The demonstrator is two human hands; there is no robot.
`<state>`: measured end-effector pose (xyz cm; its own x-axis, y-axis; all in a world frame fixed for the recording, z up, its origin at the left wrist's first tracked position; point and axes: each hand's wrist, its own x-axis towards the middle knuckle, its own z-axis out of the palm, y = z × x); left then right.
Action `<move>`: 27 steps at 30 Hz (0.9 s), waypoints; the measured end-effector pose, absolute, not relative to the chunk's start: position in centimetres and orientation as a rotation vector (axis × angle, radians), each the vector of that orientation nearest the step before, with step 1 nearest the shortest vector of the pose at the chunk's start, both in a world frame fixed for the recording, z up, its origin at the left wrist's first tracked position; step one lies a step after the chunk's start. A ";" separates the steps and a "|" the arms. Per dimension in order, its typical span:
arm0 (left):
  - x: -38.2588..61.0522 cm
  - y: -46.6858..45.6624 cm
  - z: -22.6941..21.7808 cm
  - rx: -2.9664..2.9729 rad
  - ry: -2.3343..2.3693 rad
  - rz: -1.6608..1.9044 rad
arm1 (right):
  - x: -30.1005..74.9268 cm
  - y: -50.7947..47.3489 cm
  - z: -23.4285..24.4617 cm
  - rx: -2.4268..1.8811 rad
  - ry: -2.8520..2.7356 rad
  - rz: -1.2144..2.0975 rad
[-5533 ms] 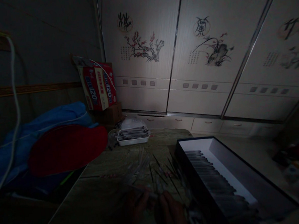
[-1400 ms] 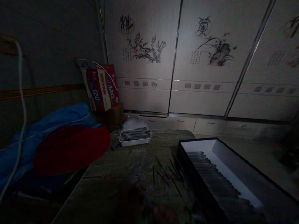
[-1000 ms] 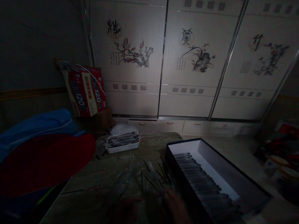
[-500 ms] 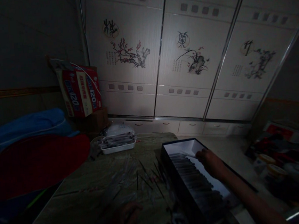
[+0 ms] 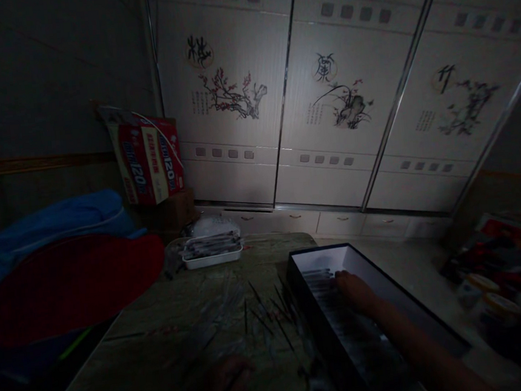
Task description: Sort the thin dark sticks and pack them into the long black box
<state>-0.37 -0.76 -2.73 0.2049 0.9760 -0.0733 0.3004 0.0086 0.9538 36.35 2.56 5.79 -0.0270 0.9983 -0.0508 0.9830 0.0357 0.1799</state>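
Observation:
A long dark box (image 5: 316, 342) with a white inside stands on the table's right side. Slim pen-like sticks (image 5: 317, 274) lie in it side by side, in a row along its left half. My right hand (image 5: 354, 290) reaches into the box, its fingers closed and bent down at the right ends of the far sticks; what they grip is hidden. In deep shadow at the near edge, my left hand (image 5: 231, 380) rests low over the table with curled fingers; whether anything is in them is too dark to see. Several thin dark rods (image 5: 262, 323) lie scattered between the hands.
A white tray (image 5: 214, 260) of wrapped sticks stands at the far side of the wooden-patterned table (image 5: 161, 313). Blue (image 5: 75, 215) and red cloth items (image 5: 77, 284) are piled at left. Behind are a red carton (image 5: 150, 162) and a white wardrobe (image 5: 227, 180). Tubs (image 5: 500, 305) stand at right.
My right hand has lowered towards the row in the box; the light stick that stuck out from its fingers is no longer seen apart from the row. My left hand has hardly moved.

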 end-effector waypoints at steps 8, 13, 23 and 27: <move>-0.3 -1.6 -2.8 1.626 1.259 0.907 | 35.1 1.3 8.8 2.399 2.383 0.239; -0.5 -2.1 -2.9 1.791 1.223 1.028 | 27.4 -2.8 10.2 2.486 2.818 0.051; -2.7 -0.5 -0.1 1.884 1.581 1.412 | 14.6 -1.5 2.7 2.333 2.767 -0.307; -2.6 -0.1 -1.2 1.976 1.573 1.367 | 12.1 -0.1 0.7 2.291 2.730 -0.186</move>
